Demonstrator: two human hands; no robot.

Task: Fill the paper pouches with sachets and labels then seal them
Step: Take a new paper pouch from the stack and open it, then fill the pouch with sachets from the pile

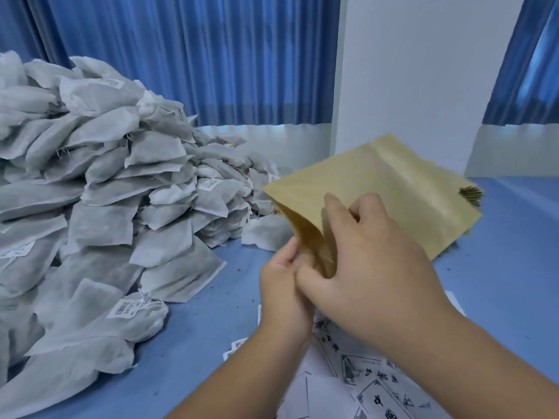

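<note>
A tan paper pouch (390, 189) is held up above the blue table (211, 297), its near edge pulled apart. My left hand (282, 282) pinches the near lip of that opening from the left. My right hand (369, 261) grips the other lip, fingers curled over the paper. A big heap of grey-white fabric sachets (99, 207) with small tags fills the left side. Printed paper labels (372, 376) lie on the table under my forearms.
More tan pouches (472, 196) lie behind the held one at right. Blue curtains (196, 55) and a white wall (423, 71) stand behind the table. Small barcode slips (236, 347) lie near my left forearm.
</note>
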